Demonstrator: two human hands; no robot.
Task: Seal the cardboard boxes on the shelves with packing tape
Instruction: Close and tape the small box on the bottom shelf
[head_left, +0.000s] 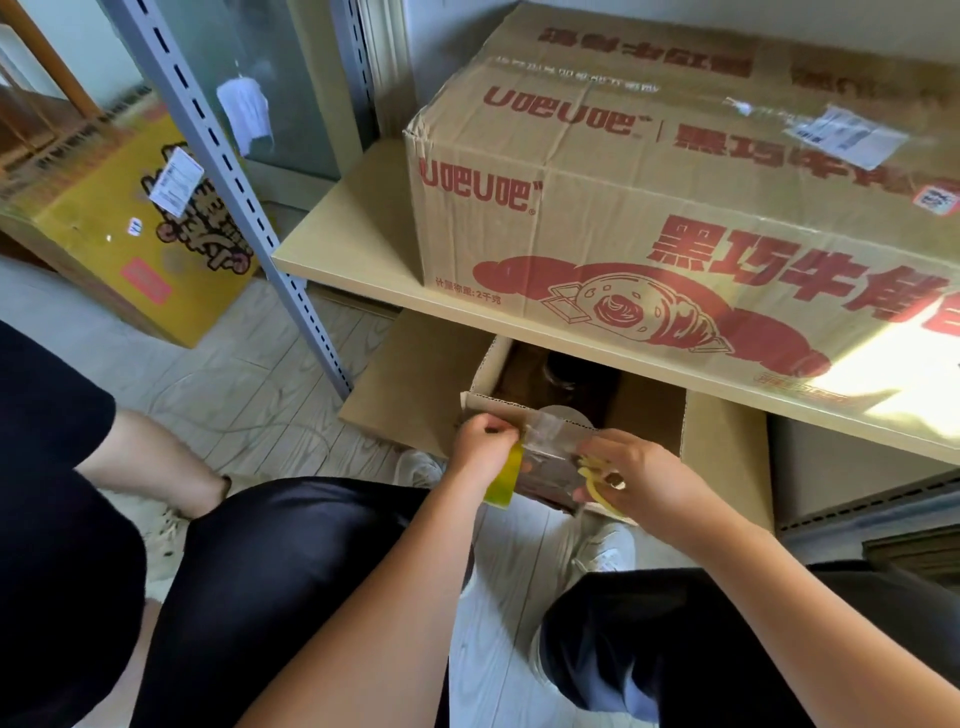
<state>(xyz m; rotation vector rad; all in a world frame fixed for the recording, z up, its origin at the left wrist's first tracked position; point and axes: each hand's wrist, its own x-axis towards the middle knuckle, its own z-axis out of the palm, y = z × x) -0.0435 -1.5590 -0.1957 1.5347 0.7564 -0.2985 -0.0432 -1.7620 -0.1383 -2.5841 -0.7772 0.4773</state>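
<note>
While the left hand (480, 441) pinches the free end of the clear packing tape (548, 439) between curled fingers (493, 423), the strip stretches toward three o'clock to the right hand (631, 475), whose fingers are closed round the yellow tape dispenser (597, 480). A yellow-green tab (501, 480) hangs from the left hand toward six o'clock. The tape lies between the two hands, just over the near rim of the open cardboard box (722, 457), which sits on the floor under the shelf board (332, 244), its flaps spread at nine and three o'clock. What lies inside the box is too dark to tell.

At ten o'clock a yellow printed box (109, 234) stands on the pale wood-pattern floor (249, 374), beside the grey slotted shelf upright (228, 171). On the shelf at one o'clock rests a large closed carton (649, 208) with red print, clear tape and a white label across its top. The person's dark-clad knees fill the lower edge.
</note>
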